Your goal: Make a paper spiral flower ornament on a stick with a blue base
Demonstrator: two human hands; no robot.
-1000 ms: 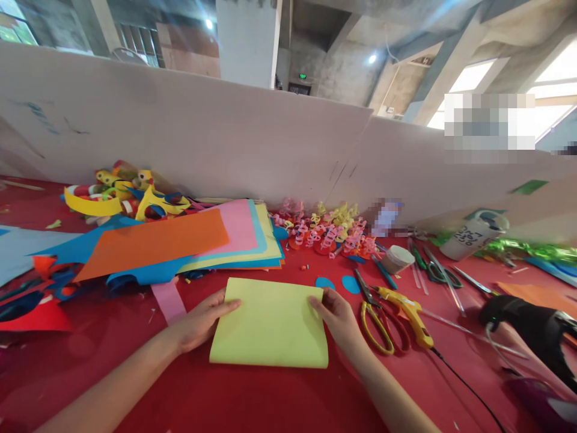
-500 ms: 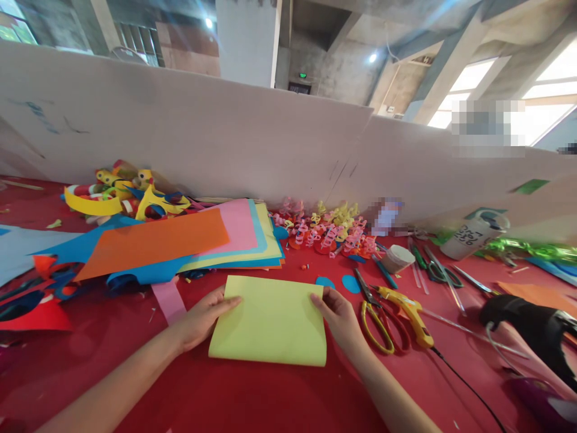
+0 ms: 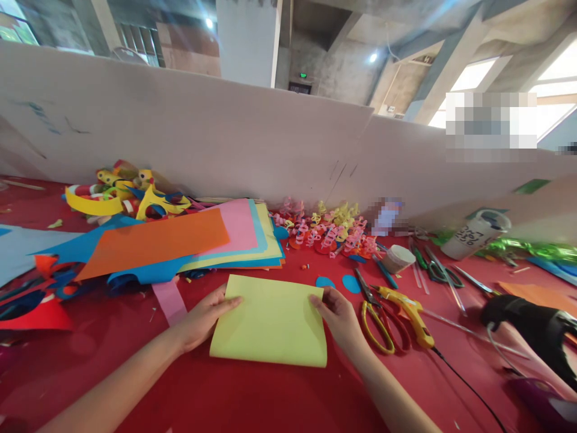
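A sheet of yellow paper (image 3: 270, 322), bent over along its near edge, is stretched between my two hands above the red table. My left hand (image 3: 210, 319) pinches its left side, thumb on top and fingers underneath. On the opposite side my right hand (image 3: 336, 313) grips it the same way. To the right of that hand lie scissors (image 3: 378, 322) with one yellow and one red handle, and a yellow glue gun (image 3: 408, 313). Two blue paper discs (image 3: 350, 284) rest just beyond the sheet.
Stacked coloured paper (image 3: 157, 240) lies at the left, with yellow paper toys (image 3: 128, 186) behind. Pink and yellow curled paper pieces (image 3: 324, 231) stand along the white partition (image 3: 225, 132). Rightward are a tape roll (image 3: 398, 258), green-handled scissors (image 3: 439, 273) and a white container (image 3: 471, 234).
Almost nothing differs. The yellow paper has shifted very slightly, and both hands keep the same hold on it.
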